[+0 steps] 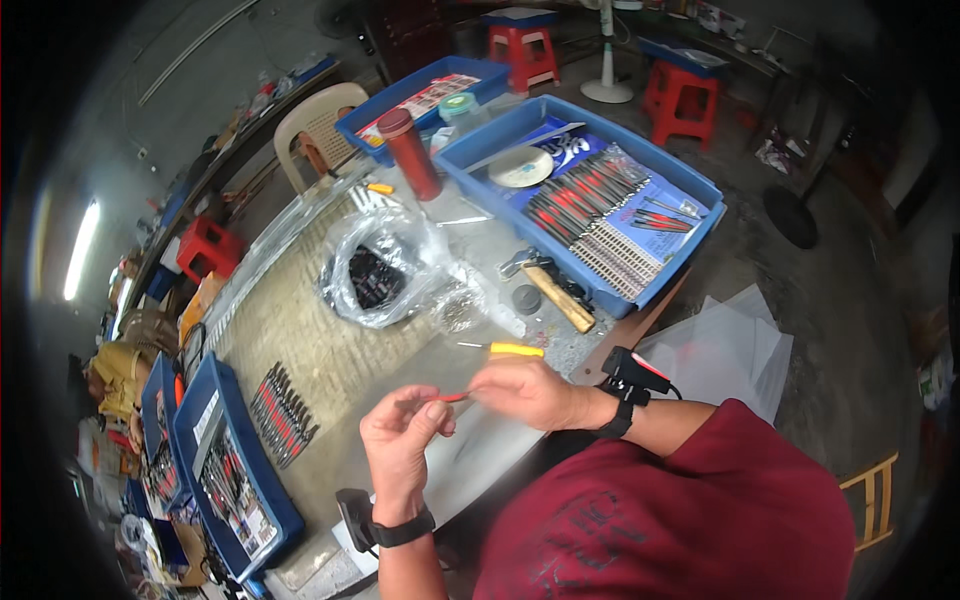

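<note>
A small, slender red piece (455,397), smooth-looking but blurred, is held above the near part of the surface (340,360). The left hand (408,428) has thumb and fingers pinched together on it from eight o'clock; the right hand (528,390) meets its other end at three o'clock, and I cannot tell whether those fingertips clamp it. At two o'clock, just beyond the right hand, lies a screwdriver with a glossy yellow handle (517,349). At eleven o'clock sits a crumpled, clear plastic bag (418,240), open around small black pieces (373,277). Between one and two o'clock, a hammer with a wooden handle (560,298) rests beside a large blue rectangular plastic tray (505,215) of black-and-red tools (590,195). At twelve stands a dark red cylindrical bottle (411,158). At nine, slim black-and-red hand tools (283,415) lie in a neat row; past them, towards eight, is a narrower blue plastic tray (285,525). The surface looks worn, tan and streaky.
</note>
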`<state>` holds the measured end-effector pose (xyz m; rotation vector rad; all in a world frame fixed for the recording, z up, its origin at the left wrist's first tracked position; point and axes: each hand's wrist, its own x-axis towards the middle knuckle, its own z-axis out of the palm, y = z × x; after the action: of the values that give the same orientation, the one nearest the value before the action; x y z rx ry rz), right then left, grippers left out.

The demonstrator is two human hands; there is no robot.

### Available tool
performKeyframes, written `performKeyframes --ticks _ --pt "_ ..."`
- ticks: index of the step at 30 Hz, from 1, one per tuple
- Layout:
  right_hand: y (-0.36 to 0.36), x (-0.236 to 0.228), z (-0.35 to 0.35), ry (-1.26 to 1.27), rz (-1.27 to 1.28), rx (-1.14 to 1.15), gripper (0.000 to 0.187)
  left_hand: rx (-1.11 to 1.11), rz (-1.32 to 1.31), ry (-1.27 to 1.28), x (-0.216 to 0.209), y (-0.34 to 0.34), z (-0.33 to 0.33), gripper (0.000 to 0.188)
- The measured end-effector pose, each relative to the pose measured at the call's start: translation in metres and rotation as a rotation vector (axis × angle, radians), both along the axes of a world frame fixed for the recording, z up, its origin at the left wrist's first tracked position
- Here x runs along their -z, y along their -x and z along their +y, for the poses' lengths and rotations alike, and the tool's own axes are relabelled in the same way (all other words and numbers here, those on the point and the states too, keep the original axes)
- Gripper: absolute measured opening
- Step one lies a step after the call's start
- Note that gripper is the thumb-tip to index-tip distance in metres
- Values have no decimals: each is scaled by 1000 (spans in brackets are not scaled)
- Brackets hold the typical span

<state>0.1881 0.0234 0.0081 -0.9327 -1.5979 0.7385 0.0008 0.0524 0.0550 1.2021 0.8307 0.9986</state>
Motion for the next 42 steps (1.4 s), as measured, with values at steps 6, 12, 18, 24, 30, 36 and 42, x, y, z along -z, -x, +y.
performKeyframes --ticks 6,12,18,24,30,36,42 --pt "-14 -8 6 -256 -103 103 15 -135 14 -81 13 -8 -9 21" --pt "-127 -21 30 -215 -426 548 18 -253 61 -187 13 15 -4 16" --pt "-256 -26 50 236 -846 762 24 -261 10 -109 20 20 -5 14" --pt "-322 0 64 463 -1187 772 19 -200 46 -73 25 14 -9 13" --pt "-330 11 71 641 -1289 786 20 -165 66 -56 27 13 -13 13" --pt "-341 11 76 708 -1360 611 21 -186 103 -24 33 14 -16 13" --pt "-354 19 81 657 -1344 569 22 -173 81 -17 37 12 -18 14"
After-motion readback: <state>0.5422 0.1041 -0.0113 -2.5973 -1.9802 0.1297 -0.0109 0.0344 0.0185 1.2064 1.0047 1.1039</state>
